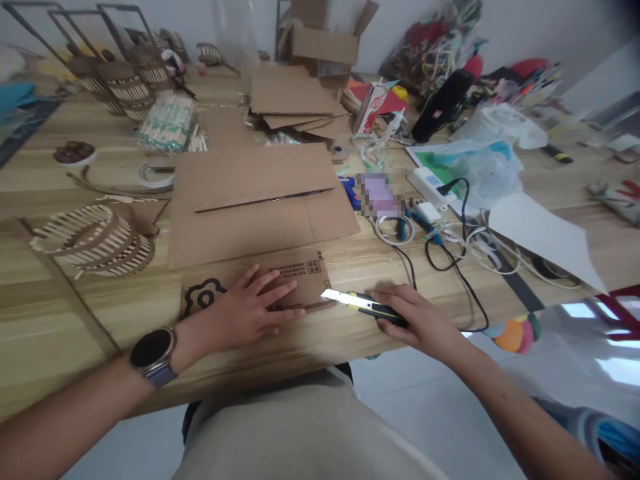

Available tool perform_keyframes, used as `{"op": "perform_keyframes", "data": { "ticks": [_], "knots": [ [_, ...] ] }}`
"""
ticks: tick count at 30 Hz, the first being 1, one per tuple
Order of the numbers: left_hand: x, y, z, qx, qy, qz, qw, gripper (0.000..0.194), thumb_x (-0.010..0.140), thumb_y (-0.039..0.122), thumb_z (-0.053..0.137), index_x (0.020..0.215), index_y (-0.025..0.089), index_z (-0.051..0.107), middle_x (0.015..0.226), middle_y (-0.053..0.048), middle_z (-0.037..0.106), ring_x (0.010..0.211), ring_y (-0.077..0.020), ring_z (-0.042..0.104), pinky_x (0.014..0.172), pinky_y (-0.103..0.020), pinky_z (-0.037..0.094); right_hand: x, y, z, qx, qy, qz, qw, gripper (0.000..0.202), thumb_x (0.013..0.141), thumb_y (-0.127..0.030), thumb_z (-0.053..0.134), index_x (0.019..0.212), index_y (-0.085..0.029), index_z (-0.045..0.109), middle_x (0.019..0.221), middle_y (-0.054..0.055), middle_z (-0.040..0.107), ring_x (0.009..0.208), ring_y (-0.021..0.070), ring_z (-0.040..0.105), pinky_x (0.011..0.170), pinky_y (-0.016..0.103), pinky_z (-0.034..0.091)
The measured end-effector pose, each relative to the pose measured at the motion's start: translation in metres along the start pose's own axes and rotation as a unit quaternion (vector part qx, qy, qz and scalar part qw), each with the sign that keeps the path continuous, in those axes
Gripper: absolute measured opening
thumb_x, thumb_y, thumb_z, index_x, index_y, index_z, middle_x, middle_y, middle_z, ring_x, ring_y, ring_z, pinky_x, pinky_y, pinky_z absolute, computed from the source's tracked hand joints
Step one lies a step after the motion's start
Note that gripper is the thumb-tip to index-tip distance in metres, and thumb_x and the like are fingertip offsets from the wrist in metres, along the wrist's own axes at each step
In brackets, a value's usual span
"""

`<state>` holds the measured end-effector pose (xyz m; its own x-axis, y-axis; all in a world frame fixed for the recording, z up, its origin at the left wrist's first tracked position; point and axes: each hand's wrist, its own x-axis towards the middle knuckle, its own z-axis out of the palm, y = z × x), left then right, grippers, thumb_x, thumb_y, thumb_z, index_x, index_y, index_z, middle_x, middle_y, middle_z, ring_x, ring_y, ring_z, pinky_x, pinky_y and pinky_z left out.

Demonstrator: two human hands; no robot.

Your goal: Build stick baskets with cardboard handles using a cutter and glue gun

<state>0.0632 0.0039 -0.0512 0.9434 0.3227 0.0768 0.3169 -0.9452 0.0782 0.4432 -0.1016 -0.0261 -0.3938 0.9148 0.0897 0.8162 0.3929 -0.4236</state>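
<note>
My left hand (255,303) lies flat with its fingers spread on a printed piece of cardboard (313,283) near the table's front edge. A watch is on that wrist. In my right hand (413,317) is a yellow and black utility knife (367,305), its blade out and pointing left at the right end of the printed piece. Whether the blade touches the cardboard cannot be told. Just behind the printed piece lies a larger plain cardboard sheet (250,233) with a dark slit or edge across it.
A slatted round basket (95,240) stands at the left. Cables (470,280), a white power strip (429,183) and a white sheet (547,233) lie at the right. Cardboard pieces (290,93) and an open box (325,50) are at the back.
</note>
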Motion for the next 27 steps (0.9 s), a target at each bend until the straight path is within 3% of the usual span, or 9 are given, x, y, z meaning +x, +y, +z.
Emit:
{"op": "perform_keyframes", "data": {
  "ticks": [7, 11, 15, 22, 27],
  "knots": [
    [0.004, -0.006, 0.008, 0.008, 0.025, -0.021, 0.999, 0.053, 0.1, 0.038, 0.055, 0.149, 0.051, 0.04, 0.161, -0.002, 0.041, 0.15, -0.0407, 0.027, 0.114, -0.077, 0.013, 0.002, -0.002, 0.005, -0.079, -0.012, -0.036, 0.996, 0.05, 0.096, -0.027, 0.052, 0.146, -0.027, 0.053, 0.108, 0.011, 0.069, 0.098, 0.0269, 0.067, 0.082, 0.04, 0.06],
    [0.006, -0.002, 0.011, 0.01, 0.051, -0.047, 0.998, 0.05, 0.101, 0.039, 0.051, 0.149, 0.048, 0.042, 0.16, -0.004, 0.043, 0.15, -0.0415, 0.027, 0.111, -0.08, 0.013, 0.007, 0.001, 0.005, -0.099, -0.028, -0.032, 0.994, 0.055, 0.097, -0.028, 0.05, 0.152, -0.027, 0.046, 0.109, 0.011, 0.068, 0.1, 0.0271, 0.067, 0.085, 0.041, 0.059],
    [0.01, 0.003, 0.009, 0.015, 0.045, -0.076, 0.996, 0.05, 0.102, 0.039, 0.048, 0.151, 0.047, 0.04, 0.161, -0.005, 0.041, 0.15, -0.0435, 0.027, 0.11, -0.081, 0.014, 0.02, 0.01, 0.003, -0.135, -0.026, -0.043, 0.99, 0.052, 0.098, -0.026, 0.047, 0.15, -0.025, 0.05, 0.113, 0.012, 0.067, 0.102, 0.0285, 0.065, 0.09, 0.046, 0.057],
    [0.012, 0.005, 0.008, 0.011, 0.041, -0.097, 0.994, 0.05, 0.101, 0.041, 0.052, 0.149, 0.049, 0.041, 0.161, -0.004, 0.042, 0.15, -0.0424, 0.028, 0.112, -0.08, 0.013, 0.026, 0.012, 0.008, -0.163, -0.033, -0.021, 0.986, 0.05, 0.102, -0.042, 0.046, 0.151, -0.029, 0.049, 0.104, 0.01, 0.065, 0.09, 0.0255, 0.068, 0.072, 0.037, 0.06],
    [0.012, 0.005, 0.008, 0.001, 0.033, -0.103, 0.994, 0.048, 0.103, 0.043, 0.048, 0.15, 0.05, 0.04, 0.161, -0.004, 0.042, 0.15, -0.0423, 0.027, 0.111, -0.08, 0.014, 0.012, 0.006, 0.011, -0.14, -0.012, -0.008, 0.99, 0.049, 0.104, -0.043, 0.041, 0.151, -0.031, 0.048, 0.104, 0.009, 0.066, 0.091, 0.0245, 0.069, 0.072, 0.035, 0.061]
  ]
}}
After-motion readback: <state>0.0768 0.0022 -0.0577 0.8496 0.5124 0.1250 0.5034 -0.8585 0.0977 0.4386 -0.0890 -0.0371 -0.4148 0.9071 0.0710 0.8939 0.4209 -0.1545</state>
